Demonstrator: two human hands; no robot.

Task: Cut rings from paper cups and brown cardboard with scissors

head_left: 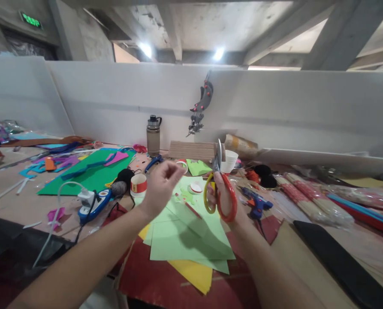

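My right hand point(221, 195) grips a pair of scissors point(232, 201) with one red and one yellow handle loop; the blades point upward and look nearly closed. To the left, my left hand point(164, 186) is raised over the work area with its fingers curled into a pinch. Whatever lies between those fingertips, if anything, cannot be made out. Below both hands are light green paper sheets point(188, 244) over a yellow sheet point(197, 277). On the green paper rest a red pencil-like stick point(193, 210), a small white round piece point(196, 188) and green scraps.
A red-and-white paper cup point(138, 185), blue power strip point(96, 206) and water bottle point(153, 136) stand left. White cups point(230, 161), a blue glue gun point(257, 204), wrapped stick bundles point(302, 197) and a black phone-like slab point(339, 262) lie right. A white partition point(114, 103) rises behind.
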